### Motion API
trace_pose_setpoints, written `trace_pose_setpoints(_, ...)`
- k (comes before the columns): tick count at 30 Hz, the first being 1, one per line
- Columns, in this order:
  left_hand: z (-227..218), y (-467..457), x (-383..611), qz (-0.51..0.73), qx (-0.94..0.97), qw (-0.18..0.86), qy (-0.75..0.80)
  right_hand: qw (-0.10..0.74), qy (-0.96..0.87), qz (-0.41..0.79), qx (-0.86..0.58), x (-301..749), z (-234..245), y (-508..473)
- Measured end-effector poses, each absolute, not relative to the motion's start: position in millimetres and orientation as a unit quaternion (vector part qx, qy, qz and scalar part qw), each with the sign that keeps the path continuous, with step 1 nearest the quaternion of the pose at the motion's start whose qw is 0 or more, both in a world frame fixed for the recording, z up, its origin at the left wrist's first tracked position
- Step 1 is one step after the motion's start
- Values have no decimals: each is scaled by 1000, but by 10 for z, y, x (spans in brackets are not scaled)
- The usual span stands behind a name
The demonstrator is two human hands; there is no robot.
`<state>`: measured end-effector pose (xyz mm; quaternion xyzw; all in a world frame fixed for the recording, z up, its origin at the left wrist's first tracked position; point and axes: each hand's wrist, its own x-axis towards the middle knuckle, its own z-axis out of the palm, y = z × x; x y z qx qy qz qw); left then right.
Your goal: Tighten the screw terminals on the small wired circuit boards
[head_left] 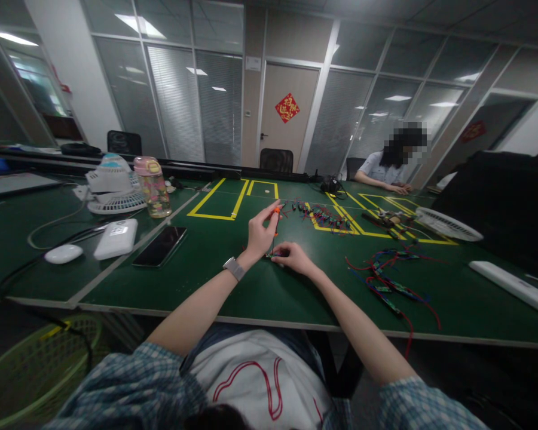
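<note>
My left hand, with a watch on its wrist, is closed around a slim upright tool with orange parts. The tool's dark shaft points down toward the table, and its exact kind is too small to make out. Just below and to the right, my right hand pinches a small green circuit board low over the tabletop. The tool's lower end is close to this board; whether they touch I cannot tell. Beyond my hands lies a row of small parts with red and blue wires.
Wired circuit boards lie to the right, near a white power strip. At left are a phone, a white power bank, a mouse, a bottle and a fan. Another person sits across the table.
</note>
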<state>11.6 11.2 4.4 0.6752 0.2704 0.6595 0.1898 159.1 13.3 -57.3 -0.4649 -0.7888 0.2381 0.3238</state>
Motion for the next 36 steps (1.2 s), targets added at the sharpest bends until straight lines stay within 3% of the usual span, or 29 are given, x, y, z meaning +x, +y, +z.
trace_pose_setpoints(7,98,57,104,663,675,77,315,323,-789,242,-463,1587,-562,129)
trace_pose_setpoints(15,63,103,109,657,680,165,279,324,-788,245,-462,1589,-563,123)
trace_pose_setpoints(25,90,69,117,662,673,72,321,330,-791,230,-460,1582,-569,127)
trace_pose_setpoints(36,44,109,119,656,680,152,289,329,-789,241,-460,1589,-576,131)
